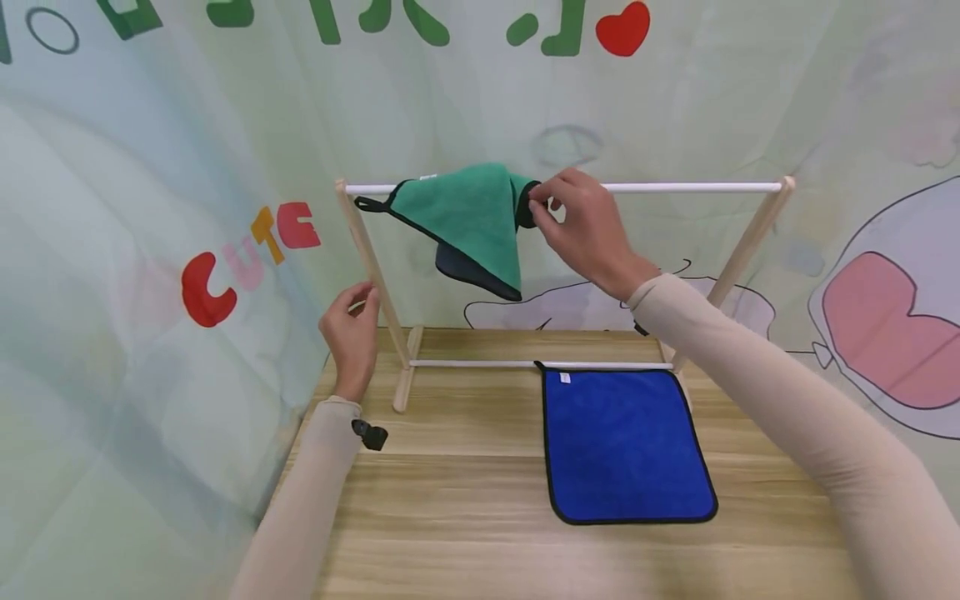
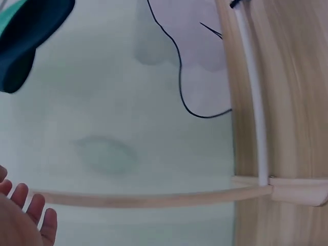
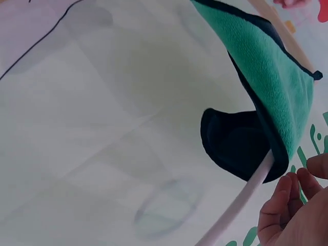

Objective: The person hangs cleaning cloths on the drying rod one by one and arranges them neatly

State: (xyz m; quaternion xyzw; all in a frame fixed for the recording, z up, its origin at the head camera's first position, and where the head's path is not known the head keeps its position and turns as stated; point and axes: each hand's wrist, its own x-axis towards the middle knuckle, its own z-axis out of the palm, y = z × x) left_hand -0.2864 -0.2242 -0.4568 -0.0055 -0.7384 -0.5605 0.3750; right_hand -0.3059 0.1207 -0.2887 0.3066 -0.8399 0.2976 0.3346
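Observation:
A green towel with a dark underside and black edging is draped askew over the upper white bar of a drying rack. Its hanging loop sticks out to the left, and one corner droops in front. My right hand is at the towel's right edge, fingertips right beside the black trim; in the right wrist view nothing shows between thumb and fingers. Beside the rack's left post my left hand is raised, its fingers loosely bent and holding nothing.
A blue towel with black edging lies flat on the wooden table, its top edge at the lower white bar. The right post slants behind my right forearm. A printed curtain encloses the back and left.

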